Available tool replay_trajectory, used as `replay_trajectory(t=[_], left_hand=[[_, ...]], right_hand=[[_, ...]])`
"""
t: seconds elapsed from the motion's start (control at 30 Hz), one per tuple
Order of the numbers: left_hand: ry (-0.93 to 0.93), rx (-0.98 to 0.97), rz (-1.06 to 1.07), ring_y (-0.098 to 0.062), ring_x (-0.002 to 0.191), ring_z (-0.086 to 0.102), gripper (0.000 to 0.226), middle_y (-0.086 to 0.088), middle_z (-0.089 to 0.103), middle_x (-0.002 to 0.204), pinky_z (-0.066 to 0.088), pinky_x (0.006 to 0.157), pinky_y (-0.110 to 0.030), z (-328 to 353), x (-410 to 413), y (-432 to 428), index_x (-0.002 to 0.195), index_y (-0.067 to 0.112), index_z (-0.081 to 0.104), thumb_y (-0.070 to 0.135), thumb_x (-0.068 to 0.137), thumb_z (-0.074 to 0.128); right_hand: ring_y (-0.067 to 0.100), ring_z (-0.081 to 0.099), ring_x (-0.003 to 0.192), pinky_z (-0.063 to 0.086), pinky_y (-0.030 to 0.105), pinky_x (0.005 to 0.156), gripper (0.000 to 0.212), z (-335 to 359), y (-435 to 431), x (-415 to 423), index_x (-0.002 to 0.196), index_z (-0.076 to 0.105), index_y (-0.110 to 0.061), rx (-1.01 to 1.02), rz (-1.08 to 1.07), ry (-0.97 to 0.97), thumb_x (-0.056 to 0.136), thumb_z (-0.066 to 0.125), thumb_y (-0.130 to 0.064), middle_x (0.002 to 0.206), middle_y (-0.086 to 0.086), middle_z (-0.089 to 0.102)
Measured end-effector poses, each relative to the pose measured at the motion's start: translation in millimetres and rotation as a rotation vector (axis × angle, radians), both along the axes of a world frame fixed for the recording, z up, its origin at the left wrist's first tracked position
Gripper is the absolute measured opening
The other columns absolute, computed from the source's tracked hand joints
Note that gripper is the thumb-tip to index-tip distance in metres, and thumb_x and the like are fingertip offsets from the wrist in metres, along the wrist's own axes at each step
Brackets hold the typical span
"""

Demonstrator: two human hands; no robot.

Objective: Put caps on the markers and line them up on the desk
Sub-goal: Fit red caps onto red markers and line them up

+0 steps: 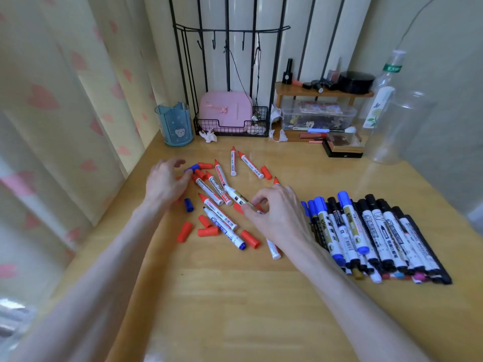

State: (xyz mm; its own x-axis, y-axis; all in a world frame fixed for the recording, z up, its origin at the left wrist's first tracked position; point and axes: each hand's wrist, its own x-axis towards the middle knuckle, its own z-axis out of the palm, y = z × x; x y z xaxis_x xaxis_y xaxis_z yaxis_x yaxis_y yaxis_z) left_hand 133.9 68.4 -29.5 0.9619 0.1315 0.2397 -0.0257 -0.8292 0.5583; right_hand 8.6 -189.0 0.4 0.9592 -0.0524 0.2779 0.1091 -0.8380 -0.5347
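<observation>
Several uncapped red markers (213, 190) and one blue-tipped marker (227, 231) lie scattered mid-desk among loose red caps (207, 231) and blue caps (188, 205). My left hand (166, 182) hovers over the left side of the pile, fingers spread, fingertips beside a blue cap (192, 168). My right hand (274, 211) pinches the end of a white and gold marker (236, 197) lying on the desk. A row of capped blue and black markers (376, 236) is lined up side by side at the right.
The wooden desk (235, 296) ends at a curtain on the left. At the back stand a blue pen holder (174, 125), a wire basket (231, 126) with a pink box, a small shelf (324, 94) of cosmetics, a clear plastic bottle (384, 111).
</observation>
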Motion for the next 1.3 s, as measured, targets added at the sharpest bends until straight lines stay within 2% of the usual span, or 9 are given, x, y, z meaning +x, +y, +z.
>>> replay_trajectory(t=[0.17,0.27,0.47,0.57,0.7,0.87,1.03,1.17,1.3], left_hand=[[0.235,0.049,0.024,-0.03,0.111,0.067,0.041,-0.006,0.073,0.122,0.057,0.096,-0.047,10,37,-8,0.126,0.019,0.072,0.048,0.097,0.069],[0.236,0.021,0.024,-0.03,0.109,0.067,0.038,-0.009,0.073,0.122,0.057,0.091,-0.043,6,44,-7,0.125,0.016,0.073,0.042,0.098,0.07],[0.05,-0.064,-0.02,-0.029,0.112,0.066,0.036,-0.009,0.072,0.122,0.052,0.091,-0.04,21,18,-14,0.125,0.012,0.072,0.038,0.103,0.064],[-0.113,-0.24,-0.223,-0.012,0.089,0.069,0.022,0.002,0.076,0.101,0.055,0.083,-0.031,34,-20,-19,0.115,0.013,0.071,0.03,0.105,0.062],[-0.025,-0.375,-0.512,-0.001,0.059,0.061,0.009,0.015,0.071,0.074,0.047,0.059,-0.013,42,-82,-32,0.105,0.013,0.07,0.02,0.103,0.065],[0.067,-0.474,-0.598,-0.012,0.063,0.066,0.017,0.003,0.076,0.085,0.053,0.063,-0.02,30,-130,-48,0.106,0.012,0.071,0.02,0.092,0.075],[0.06,-0.506,-0.569,-0.018,0.067,0.069,0.016,0.006,0.074,0.089,0.056,0.075,-0.024,17,-147,-52,0.109,0.018,0.073,0.011,0.095,0.074],[0.057,-0.526,-0.553,-0.016,0.064,0.067,0.011,0.003,0.073,0.091,0.055,0.071,-0.022,15,-153,-57,0.104,0.018,0.074,0.018,0.093,0.075],[0.046,-0.489,-0.58,-0.022,0.064,0.065,0.013,-0.002,0.073,0.084,0.052,0.067,-0.027,14,-156,-58,0.102,0.021,0.073,0.026,0.091,0.077]], right_hand=[[0.013,0.048,0.089,0.036,0.027,0.088,0.026,-2,-5,7,0.095,0.074,-0.02,0.037,0.01,-0.046,0.093,0.069,-0.046,0.083,-0.01,0.061],[0.017,0.057,0.087,0.04,0.03,0.076,0.025,1,-10,11,0.095,0.073,-0.021,0.063,-0.001,-0.057,0.094,0.068,-0.045,0.072,-0.018,0.054],[0.017,0.067,0.091,0.055,0.04,0.084,0.023,11,-22,7,0.1,0.071,-0.022,0.137,-0.014,-0.048,0.096,0.067,-0.044,0.09,-0.01,0.073],[0.014,0.069,0.082,0.056,0.04,0.08,0.02,14,-31,-5,0.099,0.068,-0.022,0.145,0.01,-0.059,0.098,0.065,-0.041,0.086,-0.012,0.072],[0.011,0.072,0.079,0.058,0.044,0.077,0.02,11,-44,-24,0.111,0.067,-0.023,0.212,0.078,0.022,0.104,0.058,-0.039,0.093,-0.013,0.073],[-0.001,0.059,0.072,0.044,0.026,0.065,0.022,4,-60,-43,0.123,0.067,-0.03,0.147,0.113,-0.011,0.107,0.051,-0.03,0.097,-0.011,0.072],[0.007,0.053,0.079,0.039,0.032,0.073,0.023,0,-73,-60,0.12,0.071,-0.029,0.083,0.093,-0.107,0.105,0.057,-0.018,0.085,-0.021,0.052],[0.015,0.055,0.087,0.048,0.043,0.08,0.033,-6,-68,-70,0.117,0.072,-0.025,-0.053,0.124,-0.273,0.093,0.07,-0.002,0.094,-0.01,0.06],[0.019,0.057,0.092,0.048,0.04,0.076,0.049,-7,-60,-71,0.117,0.071,-0.025,-0.132,0.126,-0.339,0.08,0.08,0.006,0.098,-0.007,0.059]])
